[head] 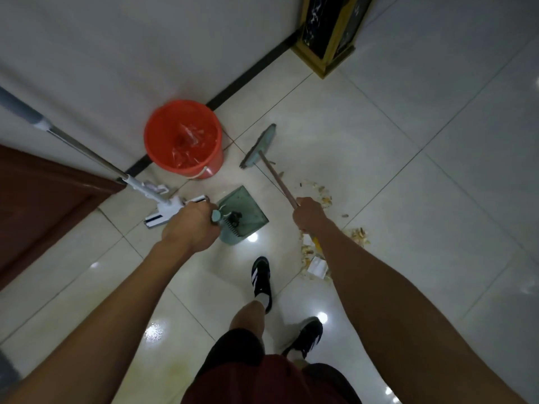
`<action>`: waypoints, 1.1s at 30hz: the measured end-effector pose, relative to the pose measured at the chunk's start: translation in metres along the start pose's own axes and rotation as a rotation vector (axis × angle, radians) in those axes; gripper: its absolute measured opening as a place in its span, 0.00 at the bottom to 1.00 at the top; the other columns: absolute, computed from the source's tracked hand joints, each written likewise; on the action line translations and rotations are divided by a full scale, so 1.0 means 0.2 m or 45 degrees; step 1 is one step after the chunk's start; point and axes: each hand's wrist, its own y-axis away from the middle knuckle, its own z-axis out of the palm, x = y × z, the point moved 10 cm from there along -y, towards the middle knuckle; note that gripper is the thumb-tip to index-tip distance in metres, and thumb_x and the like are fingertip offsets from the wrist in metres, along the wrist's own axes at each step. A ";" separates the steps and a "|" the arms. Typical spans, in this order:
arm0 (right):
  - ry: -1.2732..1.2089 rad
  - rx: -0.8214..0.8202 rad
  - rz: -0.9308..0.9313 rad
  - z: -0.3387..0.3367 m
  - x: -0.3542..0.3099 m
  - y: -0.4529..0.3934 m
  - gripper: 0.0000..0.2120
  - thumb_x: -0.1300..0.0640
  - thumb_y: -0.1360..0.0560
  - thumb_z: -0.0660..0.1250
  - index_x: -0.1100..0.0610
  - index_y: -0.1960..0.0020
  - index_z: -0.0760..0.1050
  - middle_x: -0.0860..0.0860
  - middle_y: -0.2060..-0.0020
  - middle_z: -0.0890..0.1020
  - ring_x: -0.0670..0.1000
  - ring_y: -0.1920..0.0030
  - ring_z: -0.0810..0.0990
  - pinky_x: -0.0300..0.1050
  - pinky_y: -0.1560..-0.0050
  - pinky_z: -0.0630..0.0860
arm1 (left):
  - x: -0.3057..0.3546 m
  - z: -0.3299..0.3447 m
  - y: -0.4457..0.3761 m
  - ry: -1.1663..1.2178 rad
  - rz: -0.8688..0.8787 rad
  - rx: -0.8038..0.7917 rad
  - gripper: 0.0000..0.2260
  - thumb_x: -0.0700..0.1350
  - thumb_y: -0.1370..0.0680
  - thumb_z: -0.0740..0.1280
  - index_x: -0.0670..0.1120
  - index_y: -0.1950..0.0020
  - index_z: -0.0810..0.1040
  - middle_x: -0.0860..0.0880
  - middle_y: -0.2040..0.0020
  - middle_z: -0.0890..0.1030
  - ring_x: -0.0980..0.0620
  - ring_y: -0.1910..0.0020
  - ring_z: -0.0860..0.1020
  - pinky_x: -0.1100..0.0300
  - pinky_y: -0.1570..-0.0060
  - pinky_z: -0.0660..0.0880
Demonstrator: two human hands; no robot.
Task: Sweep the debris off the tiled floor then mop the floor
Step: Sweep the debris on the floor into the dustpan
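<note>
My left hand [191, 225] is closed around the top of the teal dustpan's upright handle; the dustpan [248, 212] rests on the white tiled floor [423, 199] just beyond it. My right hand [309, 214] grips the broom's brown stick, and the teal broom head [259, 147] sits on the floor farther out, near the bucket. Pale debris [319, 193] lies scattered to the right of the stick, with more debris [360, 236] and a white scrap [318, 268] beside my right forearm. A flat mop [163, 212] lies at the left, its long handle leaning up left.
A red bucket [183, 138] with a plastic liner stands against the white wall. A dark brown door [43, 199] is at the left. A black and gold stand [326, 36] sits at the top right. My feet in black shoes [262, 279] stand below the dustpan.
</note>
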 end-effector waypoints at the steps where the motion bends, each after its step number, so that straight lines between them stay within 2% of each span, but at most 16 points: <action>1: 0.038 -0.011 0.017 0.01 0.00 -0.01 0.16 0.62 0.23 0.61 0.64 0.37 0.75 0.60 0.47 0.81 0.61 0.50 0.84 0.47 0.61 0.79 | -0.01 0.00 -0.02 0.009 0.005 -0.010 0.04 0.44 0.25 0.68 0.48 0.51 0.81 0.46 0.54 0.76 0.42 0.56 0.76 0.49 0.56 0.79; 3: 0.071 -0.027 0.071 0.01 0.03 -0.02 0.15 0.62 0.22 0.60 0.65 0.38 0.74 0.61 0.46 0.81 0.62 0.47 0.83 0.46 0.57 0.78 | -0.03 -0.01 -0.05 0.028 0.001 -0.033 0.04 0.44 0.25 0.67 0.49 0.52 0.80 0.44 0.53 0.80 0.40 0.53 0.79 0.48 0.56 0.80; 6: 0.089 -0.007 0.146 0.01 0.16 0.03 0.13 0.61 0.21 0.60 0.66 0.39 0.73 0.60 0.46 0.81 0.60 0.48 0.83 0.43 0.59 0.75 | -0.01 -0.01 -0.07 0.017 0.005 -0.040 0.06 0.44 0.25 0.67 0.49 0.51 0.81 0.43 0.54 0.83 0.39 0.53 0.80 0.47 0.55 0.81; 11: -0.039 0.030 0.295 -0.01 0.49 0.20 0.13 0.61 0.21 0.61 0.64 0.40 0.76 0.59 0.49 0.82 0.59 0.51 0.84 0.45 0.59 0.77 | 0.15 0.03 -0.07 -0.062 0.168 -0.042 0.02 0.42 0.26 0.67 0.47 0.56 0.80 0.42 0.57 0.84 0.38 0.55 0.81 0.52 0.60 0.77; 14: -0.101 0.042 0.334 0.02 0.68 0.34 0.14 0.62 0.21 0.61 0.65 0.39 0.76 0.60 0.46 0.82 0.59 0.48 0.83 0.43 0.60 0.74 | 0.26 0.09 -0.03 -0.121 0.225 -0.046 0.03 0.44 0.25 0.69 0.47 0.53 0.81 0.41 0.54 0.84 0.37 0.52 0.82 0.51 0.57 0.76; 17: -0.158 0.029 0.387 0.10 0.87 0.51 0.13 0.63 0.20 0.60 0.66 0.39 0.75 0.60 0.45 0.81 0.58 0.50 0.82 0.38 0.66 0.71 | 0.36 0.15 0.04 -0.154 0.255 -0.052 0.03 0.45 0.25 0.68 0.49 0.53 0.81 0.41 0.54 0.84 0.37 0.53 0.82 0.51 0.56 0.78; 22: -0.277 0.099 0.510 0.25 1.17 0.82 0.13 0.62 0.21 0.59 0.66 0.40 0.74 0.59 0.54 0.80 0.59 0.56 0.83 0.47 0.64 0.78 | 0.46 0.25 0.21 -0.227 0.305 -0.049 0.05 0.44 0.26 0.66 0.49 0.53 0.81 0.41 0.56 0.83 0.38 0.56 0.81 0.50 0.58 0.79; 24: -0.313 0.112 0.577 0.30 1.28 0.96 0.13 0.63 0.23 0.59 0.65 0.40 0.74 0.59 0.55 0.80 0.58 0.58 0.84 0.47 0.65 0.78 | 0.52 0.29 0.28 -0.270 0.359 -0.043 0.05 0.44 0.26 0.66 0.49 0.53 0.81 0.40 0.56 0.83 0.37 0.56 0.81 0.50 0.57 0.79; 27: -0.376 0.127 0.661 0.37 1.44 1.15 0.12 0.65 0.25 0.60 0.65 0.44 0.76 0.57 0.63 0.79 0.55 0.67 0.81 0.45 0.68 0.77 | 0.59 0.36 0.37 -0.364 0.426 -0.056 0.05 0.44 0.26 0.66 0.48 0.53 0.80 0.39 0.55 0.83 0.36 0.55 0.81 0.51 0.57 0.78; 29: -0.408 0.132 0.699 0.42 1.52 1.25 0.11 0.65 0.25 0.60 0.65 0.45 0.76 0.57 0.64 0.79 0.55 0.68 0.81 0.45 0.70 0.77 | 0.64 0.39 0.43 -0.420 0.446 -0.050 0.06 0.44 0.27 0.66 0.48 0.52 0.80 0.40 0.53 0.84 0.36 0.53 0.81 0.51 0.56 0.77; 33: -0.516 0.174 0.736 0.50 1.66 1.41 0.12 0.64 0.26 0.59 0.65 0.45 0.77 0.59 0.60 0.81 0.58 0.64 0.84 0.46 0.67 0.79 | 0.72 0.46 0.54 -0.471 0.437 -0.073 0.09 0.44 0.28 0.67 0.49 0.48 0.81 0.41 0.49 0.83 0.37 0.49 0.81 0.52 0.53 0.76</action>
